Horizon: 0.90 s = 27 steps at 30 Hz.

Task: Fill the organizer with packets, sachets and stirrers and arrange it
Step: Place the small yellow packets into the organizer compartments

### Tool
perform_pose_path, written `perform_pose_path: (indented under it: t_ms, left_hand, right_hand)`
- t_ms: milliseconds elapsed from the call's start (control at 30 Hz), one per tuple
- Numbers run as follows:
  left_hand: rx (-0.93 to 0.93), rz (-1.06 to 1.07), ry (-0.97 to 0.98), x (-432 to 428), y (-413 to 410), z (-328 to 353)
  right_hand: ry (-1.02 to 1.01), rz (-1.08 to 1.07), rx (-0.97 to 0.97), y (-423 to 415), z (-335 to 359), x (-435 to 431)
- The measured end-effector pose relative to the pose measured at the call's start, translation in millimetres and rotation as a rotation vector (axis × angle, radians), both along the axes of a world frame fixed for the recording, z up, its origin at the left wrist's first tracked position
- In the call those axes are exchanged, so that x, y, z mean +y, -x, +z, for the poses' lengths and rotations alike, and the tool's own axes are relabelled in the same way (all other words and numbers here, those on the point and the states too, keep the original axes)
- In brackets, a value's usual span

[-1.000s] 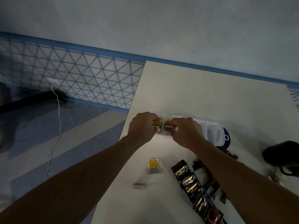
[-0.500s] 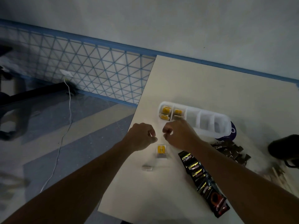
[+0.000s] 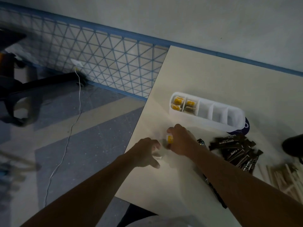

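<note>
Right grip [image 3: 183, 142] pinches small yellow-labelled sachet [image 3: 170, 139], left grip [image 3: 144, 153] loose over white packet [image 3: 158, 156]; slot both upright into white plastic organizer [image 3: 201, 121].

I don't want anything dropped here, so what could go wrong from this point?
The pale packet at the left hand lies near the edge of the table; a fumbled pick could knock it off. The right hand pinches a yellow packet, but two end compartments of the organizer already hold packets, so it may jam or tip out.
</note>
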<state>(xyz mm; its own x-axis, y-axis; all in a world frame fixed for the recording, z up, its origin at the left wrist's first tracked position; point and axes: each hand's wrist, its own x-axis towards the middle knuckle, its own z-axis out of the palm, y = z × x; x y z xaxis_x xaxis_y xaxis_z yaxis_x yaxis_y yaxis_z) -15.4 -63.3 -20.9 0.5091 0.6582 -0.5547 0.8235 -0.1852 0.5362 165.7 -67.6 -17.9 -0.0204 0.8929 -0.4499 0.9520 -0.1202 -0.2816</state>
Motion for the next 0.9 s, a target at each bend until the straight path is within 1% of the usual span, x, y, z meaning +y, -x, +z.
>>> perform_pose_path:
  t_ms: [233,333,467,600,700,800,900]
  left_hand:
    - [-0.042,0.160,-0.207,-10.4,-2.7,-17.7]
    - [-0.054,0.201,-0.238,-12.0,-5.8,-19.9]
    - [-0.092,0.249,-0.230,-4.7,-12.0,-19.4]
    - [-0.120,0.255,-0.284,14.1,-27.0,-0.9]
    - [-0.184,0.262,-0.311,32.7,-39.5,20.7]
    - [-0.205,0.252,-0.403,53.4,-51.8,38.0]
    - [-0.218,0.262,-0.481,73.6,-64.4,48.3]
  right_hand:
    - [-0.045,0.021,-0.017,2.7,-3.5,-9.4]
    - [-0.079,-0.014,0.009,-0.8,-2.3,-13.5]
    - [-0.091,-0.121,0.131,-9.5,1.6,-12.4]
    - [-0.129,-0.092,0.177,-24.0,16.5,-5.3]
    - [-0.190,-0.090,0.192,-39.2,33.8,0.7]
    - [-0.249,-0.130,0.231,-56.8,51.7,8.6]
    - [-0.281,-0.164,0.207,-75.5,62.2,18.7]
